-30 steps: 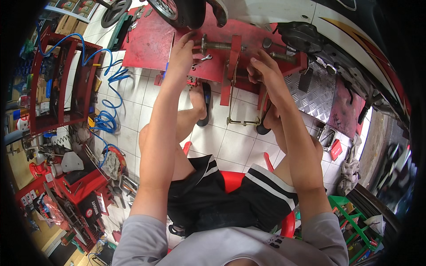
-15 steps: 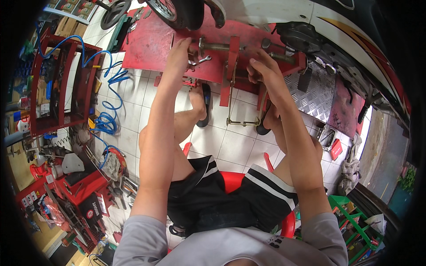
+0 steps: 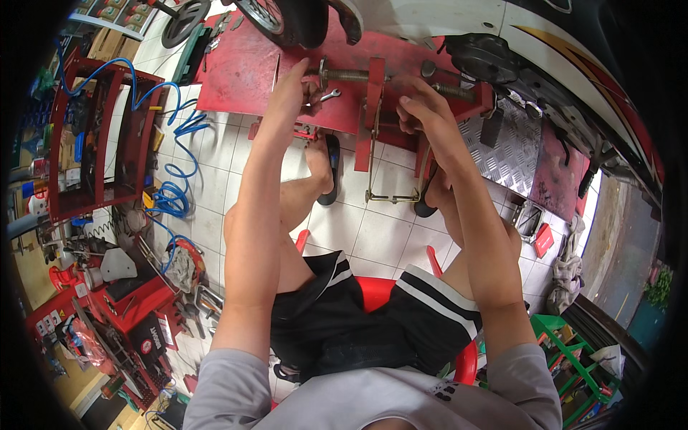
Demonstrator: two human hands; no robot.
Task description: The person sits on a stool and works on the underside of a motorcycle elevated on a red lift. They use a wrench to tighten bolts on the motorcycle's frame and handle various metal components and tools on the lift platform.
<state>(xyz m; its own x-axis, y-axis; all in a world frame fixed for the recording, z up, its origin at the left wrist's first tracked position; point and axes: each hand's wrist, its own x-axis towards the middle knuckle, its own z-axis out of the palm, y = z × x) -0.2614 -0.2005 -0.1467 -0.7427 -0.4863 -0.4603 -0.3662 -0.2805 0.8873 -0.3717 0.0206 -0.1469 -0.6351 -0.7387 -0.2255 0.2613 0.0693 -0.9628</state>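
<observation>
My left hand [image 3: 292, 93] is above the red lift platform [image 3: 236, 79], its fingers curled round a silver wrench [image 3: 331, 94]. The wrench's jaw end sticks out to the right of the fingers; the rest is hidden. Just beyond that hand runs a threaded rod [image 3: 351, 74], which passes to a red upright bar [image 3: 374, 97] of the wheel clamp. To the right of this bar is my right hand [image 3: 424, 104], fingers bent inward close to the rod's line. What those fingers hold, if anything, cannot be made out. A second spring-like threaded length [image 3: 453, 91] lies beyond its knuckles.
A motorcycle wheel [image 3: 276, 18] and white bodywork [image 3: 444, 20] stand over the platform. A thin metal linkage [image 3: 393, 198] hangs below the clamp, between my feet. To the left are a red rack [image 3: 97, 136] and a coiled blue air hose [image 3: 172, 197]; a green rack [image 3: 566, 358] is at lower right.
My left hand and the wrench have shifted slightly; the wrench's jaw end sits a little higher and farther right. My right hand has stayed nearly in place.
</observation>
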